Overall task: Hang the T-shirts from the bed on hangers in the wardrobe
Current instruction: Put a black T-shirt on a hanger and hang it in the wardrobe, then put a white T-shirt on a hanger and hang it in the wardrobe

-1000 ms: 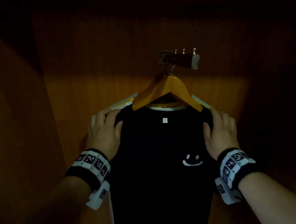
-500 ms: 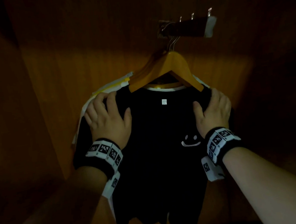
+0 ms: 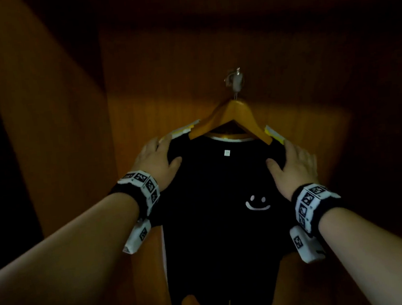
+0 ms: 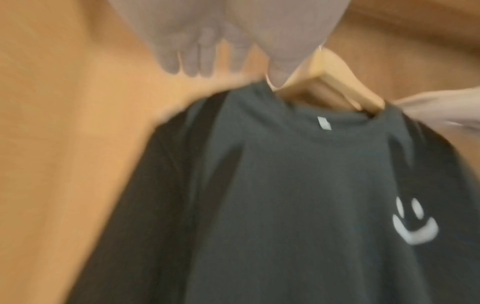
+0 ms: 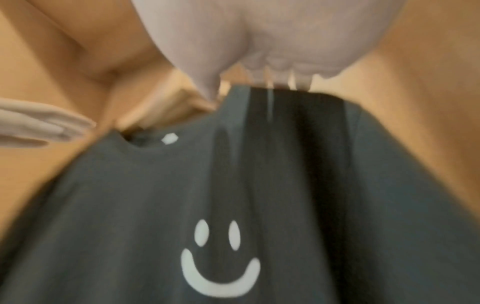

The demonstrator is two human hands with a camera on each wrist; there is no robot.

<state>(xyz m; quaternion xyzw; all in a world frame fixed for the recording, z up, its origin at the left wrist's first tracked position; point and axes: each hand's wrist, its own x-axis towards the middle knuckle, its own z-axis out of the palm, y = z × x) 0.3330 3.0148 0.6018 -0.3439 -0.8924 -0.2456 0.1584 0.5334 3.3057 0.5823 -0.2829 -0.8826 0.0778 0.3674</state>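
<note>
A black T-shirt point(image 3: 221, 212) with a white smiley hangs on a wooden hanger point(image 3: 234, 114) from a metal hook point(image 3: 236, 81) inside the wardrobe. My left hand point(image 3: 156, 159) lies over the shirt's left shoulder, fingers straight and thumb on the front. My right hand point(image 3: 293, 165) lies over the right shoulder in the same way. The left wrist view shows the shirt point(image 4: 298, 185), the hanger point(image 4: 335, 74) and my straight fingers point(image 4: 194, 61). In the blurred right wrist view my fingers point(image 5: 285, 76) reach the shirt's point(image 5: 155, 195) shoulder edge.
White and yellow garments point(image 3: 182, 130) hang behind the black shirt, and their shoulders peek out on both sides. The wardrobe's side wall point(image 3: 42, 119) stands close on the left, its back panel point(image 3: 161, 69) right behind the clothes. The inside is dim.
Both hands have slid outward along the shirt. The left one went from the chest front to the shoulder's outer end. The view has shifted too.
</note>
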